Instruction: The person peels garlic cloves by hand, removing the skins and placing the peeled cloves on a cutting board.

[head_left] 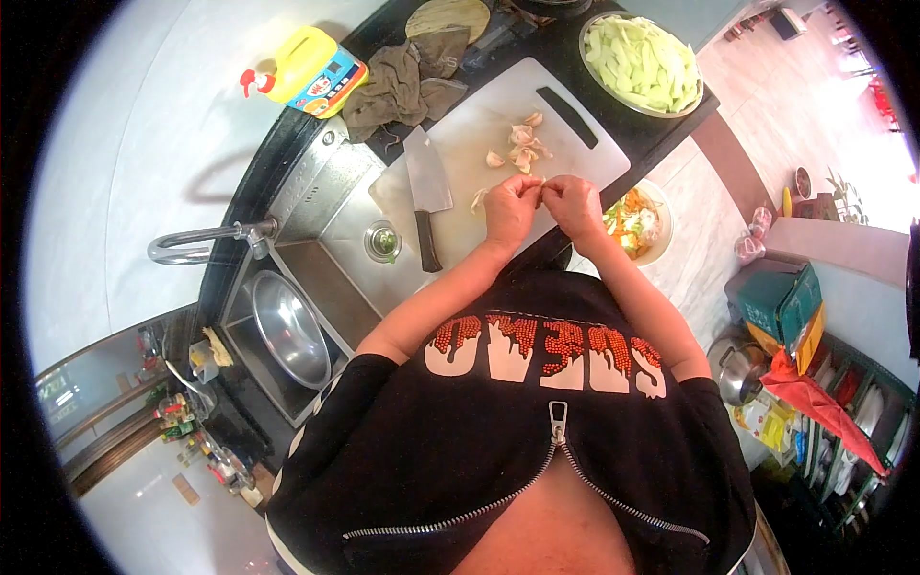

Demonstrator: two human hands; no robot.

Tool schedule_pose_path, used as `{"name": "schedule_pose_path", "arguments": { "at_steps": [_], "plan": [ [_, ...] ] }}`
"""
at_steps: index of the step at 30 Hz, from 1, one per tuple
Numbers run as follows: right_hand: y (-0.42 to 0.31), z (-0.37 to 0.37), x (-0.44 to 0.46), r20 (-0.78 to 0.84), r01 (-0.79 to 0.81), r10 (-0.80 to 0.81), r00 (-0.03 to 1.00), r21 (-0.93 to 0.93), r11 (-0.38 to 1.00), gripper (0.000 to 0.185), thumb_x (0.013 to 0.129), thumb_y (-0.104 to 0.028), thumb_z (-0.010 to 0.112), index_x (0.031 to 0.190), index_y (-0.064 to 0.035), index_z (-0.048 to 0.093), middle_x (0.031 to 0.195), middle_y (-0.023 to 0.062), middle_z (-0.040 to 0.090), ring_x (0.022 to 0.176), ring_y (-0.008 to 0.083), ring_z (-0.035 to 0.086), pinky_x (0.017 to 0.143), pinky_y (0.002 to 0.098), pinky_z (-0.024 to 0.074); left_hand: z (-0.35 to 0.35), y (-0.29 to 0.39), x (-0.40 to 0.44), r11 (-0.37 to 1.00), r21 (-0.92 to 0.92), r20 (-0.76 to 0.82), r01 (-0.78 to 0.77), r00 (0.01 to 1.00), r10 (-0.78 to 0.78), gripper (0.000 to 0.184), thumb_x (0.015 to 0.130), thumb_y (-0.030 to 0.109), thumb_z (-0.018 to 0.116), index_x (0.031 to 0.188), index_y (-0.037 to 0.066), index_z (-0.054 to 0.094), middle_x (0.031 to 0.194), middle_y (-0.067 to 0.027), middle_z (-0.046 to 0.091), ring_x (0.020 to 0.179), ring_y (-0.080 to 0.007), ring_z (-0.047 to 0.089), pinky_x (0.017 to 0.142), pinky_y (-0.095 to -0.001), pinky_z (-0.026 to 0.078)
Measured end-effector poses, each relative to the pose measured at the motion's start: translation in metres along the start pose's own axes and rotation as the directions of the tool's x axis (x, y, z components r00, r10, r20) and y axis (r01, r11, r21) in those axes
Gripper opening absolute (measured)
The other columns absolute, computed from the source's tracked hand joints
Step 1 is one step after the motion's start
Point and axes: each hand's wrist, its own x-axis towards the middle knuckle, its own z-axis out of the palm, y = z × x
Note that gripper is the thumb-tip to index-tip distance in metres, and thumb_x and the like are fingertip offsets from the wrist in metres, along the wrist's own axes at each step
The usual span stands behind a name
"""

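Observation:
My left hand (512, 208) and my right hand (575, 206) meet over the near edge of the white cutting board (565, 172). Both are closed, fingertips pinched together on a small pale piece, apparently a garlic clove, mostly hidden by the fingers. Just beyond them lies a loose pile of garlic cloves (523, 139). Pale bits of garlic (478, 199) rest beside my left hand. Left of these, a cleaver (427, 172) lies flat on the board, its dark handle pointing toward me and over the sink side.
A steel sink (355, 240) with a faucet (211, 241) and a metal basin (289, 329) is at left. A yellow jug (311, 72) and a grey-brown cloth (402, 86) stand behind. A bowl of sliced green vegetable (642, 62) sits far right, above a scrap bin (639, 225).

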Motion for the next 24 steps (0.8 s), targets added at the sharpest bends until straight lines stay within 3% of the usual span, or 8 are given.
{"name": "schedule_pose_path", "arguments": {
  "at_steps": [3,5,8,11,17,24],
  "plan": [
    [0.001,0.003,-0.001,-0.057,0.031,-0.027,0.998,0.059,0.998,0.015,0.073,-0.013,0.057,0.074,-0.0022,0.067,0.072,0.0153,0.063,0.065,0.0298,0.062,0.063,0.0366,0.0489,0.0,0.0,0.001,0.996,-0.076,0.01,0.045,0.999,-0.044,0.015,0.084,0.006,0.058,0.093,-0.004,0.064,0.076,-0.0063,0.065,0.067,-0.0097,0.06,0.062,-0.0225,0.049],
    [0.007,0.008,0.001,-0.06,-0.096,0.106,0.993,0.152,0.984,0.016,0.075,-0.014,0.058,0.076,-0.0009,0.066,0.068,0.013,0.064,0.061,0.0235,0.062,0.06,0.0331,0.0484,0.0,-0.004,0.004,0.979,-0.183,0.046,0.094,0.995,-0.087,0.015,0.084,0.005,0.057,0.095,-0.004,0.062,0.079,-0.007,0.065,0.07,-0.0108,0.061,0.064,-0.0231,0.05],
    [0.012,0.006,0.005,-0.004,-0.229,0.242,0.97,0.306,0.924,0.019,0.077,-0.016,0.059,0.079,0.001,0.066,0.064,0.009,0.063,0.058,0.0144,0.059,0.055,0.0279,0.0465,0.002,-0.005,0.006,0.83,-0.522,0.095,0.197,0.98,-0.172,0.016,0.086,0.005,0.056,0.099,-0.004,0.059,0.086,-0.0083,0.064,0.074,-0.0132,0.062,0.067,-0.0249,0.051],
    [0.015,0.007,0.004,0.015,-0.27,0.291,0.956,0.427,0.863,0.02,0.079,-0.017,0.06,0.081,0.002,0.066,0.062,0.0061,0.061,0.056,0.0094,0.056,0.051,0.0247,0.0442,-0.001,0.001,0.007,0.761,-0.582,0.138,0.287,0.957,-0.255,0.018,0.086,0.006,0.055,0.102,-0.003,0.057,0.09,-0.0088,0.063,0.076,-0.0146,0.062,0.069,-0.0265,0.052],
    [0.009,0.004,0.0,0.071,-0.237,0.226,0.971,0.365,0.9,0.019,0.079,-0.016,0.061,0.082,0.002,0.066,0.063,0.0059,0.061,0.056,0.0105,0.056,0.051,0.0256,0.044,-0.003,-0.005,0.006,0.856,-0.484,0.103,0.18,0.984,-0.148,0.018,0.085,0.004,0.056,0.101,-0.003,0.058,0.087,-0.009,0.063,0.075,-0.014,0.061,0.068,-0.0258,0.052],
    [0.006,0.003,0.002,0.037,-0.166,0.162,0.986,0.211,0.963,0.019,0.078,-0.016,0.06,0.079,0.0015,0.067,0.058,0.009,0.06,0.052,0.0132,0.056,0.051,0.028,0.045,-0.005,-0.003,0.002,0.989,-0.145,0.06,-0.034,0.997,0.043,0.012,0.083,0.003,0.059,0.094,-0.002,0.062,0.079,-0.0048,0.064,0.068,-0.0091,0.059,0.063,-0.0222,0.049]
  ]
}}
